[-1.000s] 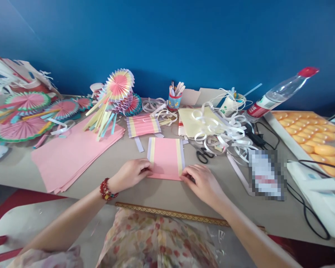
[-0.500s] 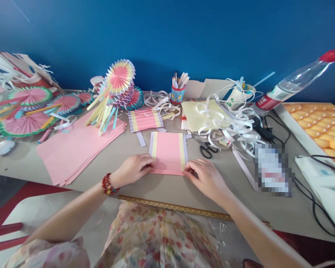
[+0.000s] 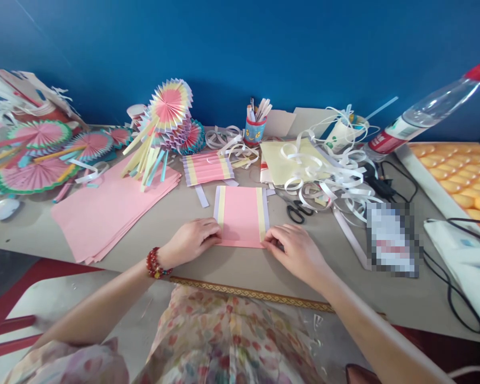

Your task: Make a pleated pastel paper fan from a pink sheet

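Paper rectangle (image 3: 242,216), pink with yellow-lilac sides, lies mid-frame between left grip (image 3: 190,241) and right grip (image 3: 298,249); both pinch near corners.

Med. bright, soft shadows, edges distort., pixelated pt.

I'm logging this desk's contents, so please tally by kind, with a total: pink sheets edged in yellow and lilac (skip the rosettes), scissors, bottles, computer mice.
Edged pink sheets: 2 (flat sheet, pleated sheet)
Scissors: 1 pair
Bottle: 1
Computer mouse: 1
Total: 5
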### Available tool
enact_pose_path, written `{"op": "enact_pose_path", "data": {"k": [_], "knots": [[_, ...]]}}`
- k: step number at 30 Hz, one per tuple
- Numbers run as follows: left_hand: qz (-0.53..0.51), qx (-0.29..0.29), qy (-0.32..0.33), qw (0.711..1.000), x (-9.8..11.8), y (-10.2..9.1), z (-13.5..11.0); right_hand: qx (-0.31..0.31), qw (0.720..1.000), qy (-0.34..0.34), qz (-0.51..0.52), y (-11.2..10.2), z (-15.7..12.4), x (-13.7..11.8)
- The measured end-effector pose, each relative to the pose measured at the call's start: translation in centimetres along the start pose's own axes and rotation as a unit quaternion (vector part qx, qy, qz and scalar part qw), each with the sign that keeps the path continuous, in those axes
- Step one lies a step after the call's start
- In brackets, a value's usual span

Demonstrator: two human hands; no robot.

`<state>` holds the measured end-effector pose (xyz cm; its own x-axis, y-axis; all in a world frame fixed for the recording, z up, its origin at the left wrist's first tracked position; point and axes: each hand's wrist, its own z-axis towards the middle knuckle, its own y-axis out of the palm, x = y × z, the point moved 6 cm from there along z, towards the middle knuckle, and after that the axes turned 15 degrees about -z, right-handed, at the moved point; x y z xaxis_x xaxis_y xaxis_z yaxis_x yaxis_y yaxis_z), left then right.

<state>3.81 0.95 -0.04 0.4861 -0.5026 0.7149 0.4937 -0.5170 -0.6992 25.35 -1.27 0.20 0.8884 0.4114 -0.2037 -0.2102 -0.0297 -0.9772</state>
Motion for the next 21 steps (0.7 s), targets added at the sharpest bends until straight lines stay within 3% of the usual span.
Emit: {"op": "enact_pose_path", "data": {"k": [21], "knots": [[0.077,0.015,0.037,0.996,-0.03,0.92,-0.52,-0.017,1.0,-0.005,0.004,-0.28,0.11,0.22]]}}
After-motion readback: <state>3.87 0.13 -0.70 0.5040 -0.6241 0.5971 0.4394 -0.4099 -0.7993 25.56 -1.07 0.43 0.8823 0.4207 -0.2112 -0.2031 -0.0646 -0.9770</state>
